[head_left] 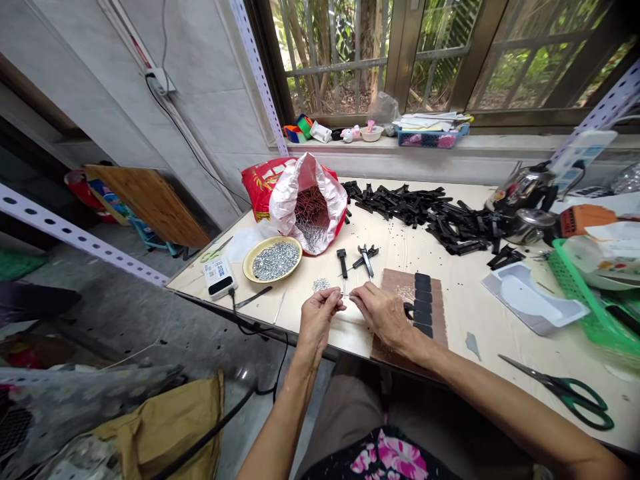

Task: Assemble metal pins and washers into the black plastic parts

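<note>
My left hand (320, 313) and my right hand (383, 312) meet over the near edge of the table (465, 307), fingertips pinched together on a thin metal pin (346, 294) held between them. Just beyond lie a small heap of metal bits (321, 285) and two black clip parts (363, 257). A brown board (434, 300) with a row of black pieces (423, 303) lies under my right wrist. A yellow bowl of small silver parts (273, 259) stands to the left.
An open red-and-white bag of pins (310, 200) sits at the back left. Several black plastic parts (430, 210) are piled across the back. Green scissors (565, 390) lie at the right front. A white tray (533, 303), green basket (585, 293) and kettle (523, 193) stand right.
</note>
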Demonstrator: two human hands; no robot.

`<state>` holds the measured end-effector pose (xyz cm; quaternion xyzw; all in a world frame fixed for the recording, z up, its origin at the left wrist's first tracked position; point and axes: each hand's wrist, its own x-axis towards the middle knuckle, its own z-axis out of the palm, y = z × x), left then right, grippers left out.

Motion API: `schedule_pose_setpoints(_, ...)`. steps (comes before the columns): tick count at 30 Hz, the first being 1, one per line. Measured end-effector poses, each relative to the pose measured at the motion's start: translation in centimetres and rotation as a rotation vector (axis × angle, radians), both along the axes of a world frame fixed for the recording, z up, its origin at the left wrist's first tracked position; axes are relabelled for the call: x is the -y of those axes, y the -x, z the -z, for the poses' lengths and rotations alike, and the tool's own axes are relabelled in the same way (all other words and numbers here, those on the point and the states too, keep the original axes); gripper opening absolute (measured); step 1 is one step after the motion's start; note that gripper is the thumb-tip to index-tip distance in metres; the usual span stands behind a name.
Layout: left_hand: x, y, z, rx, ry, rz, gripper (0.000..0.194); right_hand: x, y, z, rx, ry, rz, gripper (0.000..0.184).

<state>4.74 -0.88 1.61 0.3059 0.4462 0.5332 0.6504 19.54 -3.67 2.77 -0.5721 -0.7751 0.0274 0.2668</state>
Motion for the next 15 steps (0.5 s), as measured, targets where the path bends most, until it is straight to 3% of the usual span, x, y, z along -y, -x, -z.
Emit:
schedule_pose_setpoints(9, 0.3, -1.2, -0.3, 0.092, 0.025, 0.064, 0.033, 0.2, -1.7, 0.3, -0.398, 0.070, -0.112, 0.012)
schedule_pose_setpoints(15, 0.5, -2.4, -0.4, 0.081, 0.030, 0.084, 0.033, 0.7, -2.6, 0.5, -0.403, 0.046, -0.076, 0.011)
